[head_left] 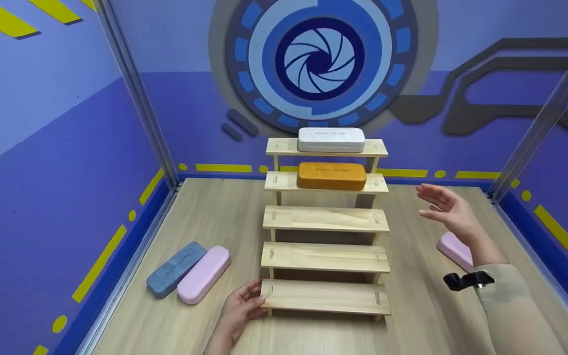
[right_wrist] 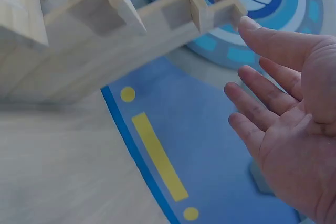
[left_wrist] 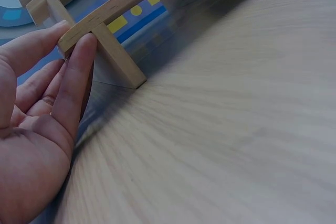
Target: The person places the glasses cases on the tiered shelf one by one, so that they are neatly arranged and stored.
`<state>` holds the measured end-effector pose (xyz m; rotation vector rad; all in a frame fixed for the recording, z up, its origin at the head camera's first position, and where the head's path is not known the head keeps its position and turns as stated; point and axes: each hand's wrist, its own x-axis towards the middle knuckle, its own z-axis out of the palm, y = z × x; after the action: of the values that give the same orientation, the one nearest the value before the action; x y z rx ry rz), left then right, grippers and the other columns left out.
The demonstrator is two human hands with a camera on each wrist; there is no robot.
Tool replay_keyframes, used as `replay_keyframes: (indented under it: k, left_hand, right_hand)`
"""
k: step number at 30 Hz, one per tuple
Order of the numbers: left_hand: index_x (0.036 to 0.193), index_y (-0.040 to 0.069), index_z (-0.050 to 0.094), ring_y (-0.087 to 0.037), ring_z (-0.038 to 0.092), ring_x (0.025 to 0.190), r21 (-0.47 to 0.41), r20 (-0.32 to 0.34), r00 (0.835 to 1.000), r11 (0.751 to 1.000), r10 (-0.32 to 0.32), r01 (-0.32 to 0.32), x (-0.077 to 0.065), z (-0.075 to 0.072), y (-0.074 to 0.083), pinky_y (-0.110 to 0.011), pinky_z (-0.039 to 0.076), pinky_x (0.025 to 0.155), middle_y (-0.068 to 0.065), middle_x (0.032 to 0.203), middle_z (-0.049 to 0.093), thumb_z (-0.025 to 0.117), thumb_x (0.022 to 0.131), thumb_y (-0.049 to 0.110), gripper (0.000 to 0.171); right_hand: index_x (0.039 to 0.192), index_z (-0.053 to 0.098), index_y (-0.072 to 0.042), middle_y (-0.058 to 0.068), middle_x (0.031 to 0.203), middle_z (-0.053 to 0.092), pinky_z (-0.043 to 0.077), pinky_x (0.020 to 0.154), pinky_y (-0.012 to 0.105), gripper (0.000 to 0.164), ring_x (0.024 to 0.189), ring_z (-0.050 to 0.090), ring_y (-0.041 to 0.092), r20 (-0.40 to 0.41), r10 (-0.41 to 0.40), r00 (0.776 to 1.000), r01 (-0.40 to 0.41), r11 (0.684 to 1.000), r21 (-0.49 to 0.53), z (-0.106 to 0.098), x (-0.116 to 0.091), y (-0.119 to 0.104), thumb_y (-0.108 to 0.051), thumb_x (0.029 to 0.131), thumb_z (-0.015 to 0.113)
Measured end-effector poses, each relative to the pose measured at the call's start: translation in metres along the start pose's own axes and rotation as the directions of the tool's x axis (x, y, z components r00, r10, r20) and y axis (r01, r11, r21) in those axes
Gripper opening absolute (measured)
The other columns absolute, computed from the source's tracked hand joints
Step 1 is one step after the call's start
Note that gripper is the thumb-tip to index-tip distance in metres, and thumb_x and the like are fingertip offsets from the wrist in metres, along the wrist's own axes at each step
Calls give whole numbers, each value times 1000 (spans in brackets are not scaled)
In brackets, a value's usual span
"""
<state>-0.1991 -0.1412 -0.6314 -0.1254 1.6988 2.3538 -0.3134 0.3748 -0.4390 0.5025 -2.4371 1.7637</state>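
A wooden stepped display rack (head_left: 325, 257) with several tiers stands on the table. My left hand (head_left: 238, 309) pinches the left end of its lowest tier, thumb on one face and fingers on the other, as the left wrist view shows close up (left_wrist: 47, 93). To the right of the rack, my right hand (head_left: 447, 211) hovers with fingers extended and nothing in it; its palm (right_wrist: 294, 145) shows bare in the right wrist view. A white glasses case (head_left: 331, 140) lies on the top tier, and an orange glasses case (head_left: 331, 176) on the tier below it.
Left of the rack, a blue glasses case (head_left: 175, 269) and a pink glasses case (head_left: 204, 274) lie side by side on the table (head_left: 234, 217). Another pink case (head_left: 454, 250) lies at the right, partly hidden by my right forearm. Blue-purple panels (head_left: 67, 148) enclose the table.
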Motion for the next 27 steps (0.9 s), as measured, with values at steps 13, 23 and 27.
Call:
replay_keyframes:
  k: [13, 23, 27]
  left_hand:
    - [152, -10, 38, -9, 70, 94, 11, 6, 1000, 1000, -1, 1, -1, 0, 1, -28, 65, 78, 2, 111, 68, 71, 93, 2, 69]
    - [153, -9, 38, -9, 69, 91, -7, 0, 1000, 1000, -10, 10, 0, 0, 0, -28, 65, 78, 1, 112, 65, 71, 93, 1, 69]
    - [153, -8, 38, -9, 69, 91, -6, -9, 1000, 1000, -17, 17, 0, 0, 0, -29, 65, 79, 0, 113, 64, 72, 93, 3, 70]
  right_hand:
    - [148, 48, -2, -23, 128, 67, 51, 91, 4, 56, 119, 62, -8, -77, 33, 996, -16, 976, 218, -47, -46, 40, 9, 95, 64]
    - [137, 55, -23, -28, 121, 67, 55, 83, 6, 52, 111, 63, -14, -163, 128, 978, -85, 965, 247, -72, -79, 70, 8, 96, 64]
    - [131, 57, -30, -31, 118, 67, 55, 81, 6, 53, 107, 63, -15, -189, 182, 965, -129, 956, 264, -79, -90, 80, 8, 95, 65]
